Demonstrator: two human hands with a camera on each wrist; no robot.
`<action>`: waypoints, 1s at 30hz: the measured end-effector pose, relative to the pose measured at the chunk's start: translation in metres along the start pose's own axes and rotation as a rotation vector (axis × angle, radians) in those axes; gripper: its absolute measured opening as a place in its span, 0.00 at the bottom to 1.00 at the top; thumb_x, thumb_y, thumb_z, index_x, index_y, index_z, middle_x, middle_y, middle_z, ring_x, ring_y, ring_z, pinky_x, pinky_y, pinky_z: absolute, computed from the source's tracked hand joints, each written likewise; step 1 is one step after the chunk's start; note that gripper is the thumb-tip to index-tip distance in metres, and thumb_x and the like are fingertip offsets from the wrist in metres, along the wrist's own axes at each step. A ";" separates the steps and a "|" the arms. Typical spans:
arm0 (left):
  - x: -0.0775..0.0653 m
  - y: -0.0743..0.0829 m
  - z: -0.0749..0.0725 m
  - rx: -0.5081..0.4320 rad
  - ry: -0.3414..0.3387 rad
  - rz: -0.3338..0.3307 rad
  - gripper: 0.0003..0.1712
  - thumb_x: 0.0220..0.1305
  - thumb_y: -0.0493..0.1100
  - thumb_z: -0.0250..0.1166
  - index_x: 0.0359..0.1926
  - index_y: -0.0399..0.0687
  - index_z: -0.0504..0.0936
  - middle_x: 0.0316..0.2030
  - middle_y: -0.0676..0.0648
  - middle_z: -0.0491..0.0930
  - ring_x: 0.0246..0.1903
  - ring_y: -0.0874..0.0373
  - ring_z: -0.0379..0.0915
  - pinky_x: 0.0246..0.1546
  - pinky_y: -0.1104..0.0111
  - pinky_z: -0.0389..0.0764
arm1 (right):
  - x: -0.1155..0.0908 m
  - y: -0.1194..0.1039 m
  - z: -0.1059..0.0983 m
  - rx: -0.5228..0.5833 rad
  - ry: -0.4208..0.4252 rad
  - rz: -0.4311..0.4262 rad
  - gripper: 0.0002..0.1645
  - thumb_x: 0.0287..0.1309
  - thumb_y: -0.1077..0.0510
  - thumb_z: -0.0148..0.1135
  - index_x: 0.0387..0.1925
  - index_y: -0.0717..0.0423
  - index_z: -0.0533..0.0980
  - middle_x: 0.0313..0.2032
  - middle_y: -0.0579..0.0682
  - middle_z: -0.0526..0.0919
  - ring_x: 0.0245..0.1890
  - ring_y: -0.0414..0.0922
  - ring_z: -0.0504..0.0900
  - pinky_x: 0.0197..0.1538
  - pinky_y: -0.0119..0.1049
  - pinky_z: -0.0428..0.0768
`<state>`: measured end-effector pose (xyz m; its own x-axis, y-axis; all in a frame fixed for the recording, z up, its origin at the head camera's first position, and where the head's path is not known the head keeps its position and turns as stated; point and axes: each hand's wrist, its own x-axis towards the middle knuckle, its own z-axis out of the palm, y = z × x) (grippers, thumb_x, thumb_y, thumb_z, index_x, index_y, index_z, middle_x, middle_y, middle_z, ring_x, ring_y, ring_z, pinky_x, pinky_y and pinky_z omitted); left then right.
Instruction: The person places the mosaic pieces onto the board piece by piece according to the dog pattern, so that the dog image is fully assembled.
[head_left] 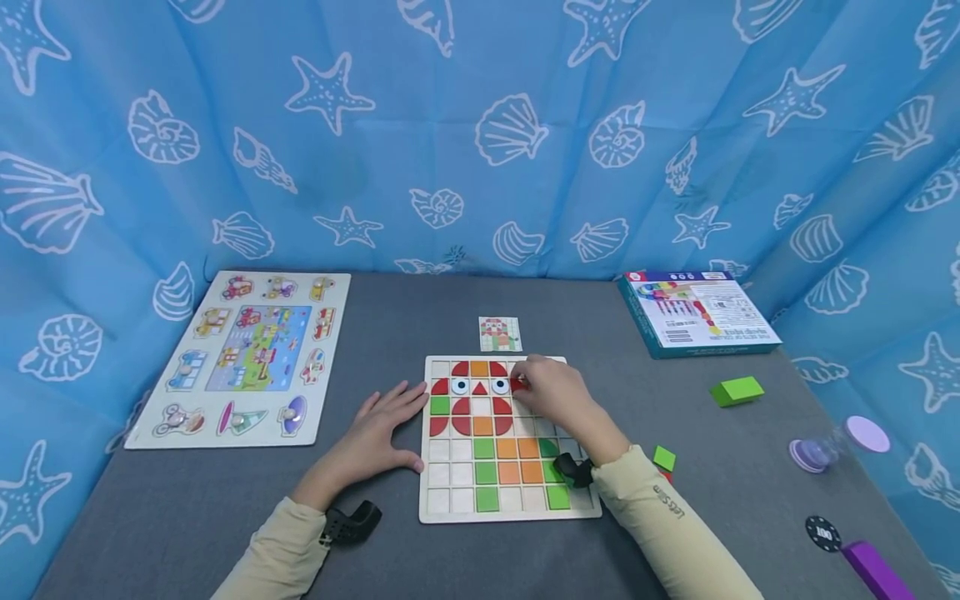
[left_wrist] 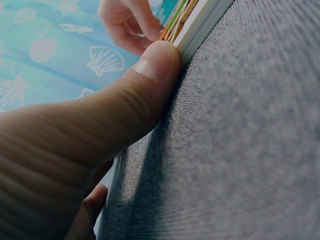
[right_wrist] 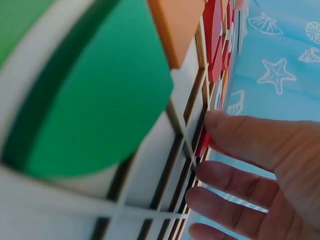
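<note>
A white grid board lies on the table, partly filled with red, orange, green and eye-printed tiles. My left hand is spread at its left side, the thumb touching the board's edge. Over the upper right of the grid, my right hand pinches a red tile between thumb and fingers, down at the squares beside the right eye tile. A dark green rounded tile sits close to the right wrist camera. Behind the board lies a small pattern card.
At left lies a vehicle puzzle board. A boxed set stands at back right. On the right are a green block, a loose green tile, a clear-and-lilac object, a black disc and a purple block.
</note>
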<state>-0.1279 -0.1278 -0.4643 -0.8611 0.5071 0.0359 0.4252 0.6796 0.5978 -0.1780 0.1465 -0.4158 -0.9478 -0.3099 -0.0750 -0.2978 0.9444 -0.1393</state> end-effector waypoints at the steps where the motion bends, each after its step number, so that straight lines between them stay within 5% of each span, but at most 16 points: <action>1: 0.000 0.000 0.000 -0.001 0.000 0.000 0.57 0.33 0.65 0.68 0.66 0.52 0.57 0.67 0.54 0.51 0.67 0.51 0.40 0.61 0.46 0.38 | -0.001 0.001 0.000 0.009 -0.003 0.001 0.14 0.47 0.51 0.64 0.39 0.49 0.80 0.31 0.45 0.77 0.27 0.39 0.72 0.30 0.34 0.73; 6: 0.000 -0.002 0.002 -0.008 -0.002 -0.004 0.57 0.33 0.66 0.68 0.66 0.53 0.57 0.67 0.55 0.51 0.67 0.52 0.40 0.61 0.47 0.38 | -0.016 0.016 -0.011 0.083 0.002 0.029 0.19 0.47 0.51 0.65 0.43 0.51 0.78 0.34 0.47 0.78 0.30 0.41 0.73 0.32 0.37 0.75; 12: 0.000 -0.002 0.002 -0.014 0.004 0.002 0.57 0.33 0.67 0.67 0.66 0.54 0.56 0.67 0.55 0.51 0.67 0.52 0.39 0.61 0.47 0.38 | -0.068 0.068 -0.024 0.102 0.055 0.061 0.21 0.46 0.52 0.66 0.44 0.53 0.77 0.35 0.50 0.78 0.33 0.45 0.76 0.33 0.42 0.75; 19: 0.001 -0.003 0.002 -0.008 0.008 0.001 0.57 0.33 0.67 0.67 0.66 0.54 0.57 0.67 0.55 0.51 0.67 0.52 0.40 0.61 0.47 0.38 | -0.124 0.109 -0.028 0.089 -0.084 0.184 0.22 0.41 0.53 0.68 0.41 0.57 0.77 0.36 0.51 0.77 0.37 0.49 0.77 0.37 0.49 0.75; 30: 0.000 -0.003 0.002 -0.002 -0.004 -0.019 0.57 0.33 0.66 0.67 0.66 0.56 0.56 0.67 0.57 0.50 0.67 0.53 0.39 0.62 0.48 0.37 | -0.142 0.124 -0.021 0.104 -0.128 0.251 0.17 0.41 0.55 0.68 0.36 0.57 0.78 0.31 0.47 0.76 0.32 0.44 0.76 0.32 0.45 0.74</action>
<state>-0.1288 -0.1285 -0.4682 -0.8678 0.4965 0.0217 0.4085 0.6876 0.6003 -0.0824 0.3099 -0.4021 -0.9661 -0.0861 -0.2433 -0.0366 0.9789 -0.2010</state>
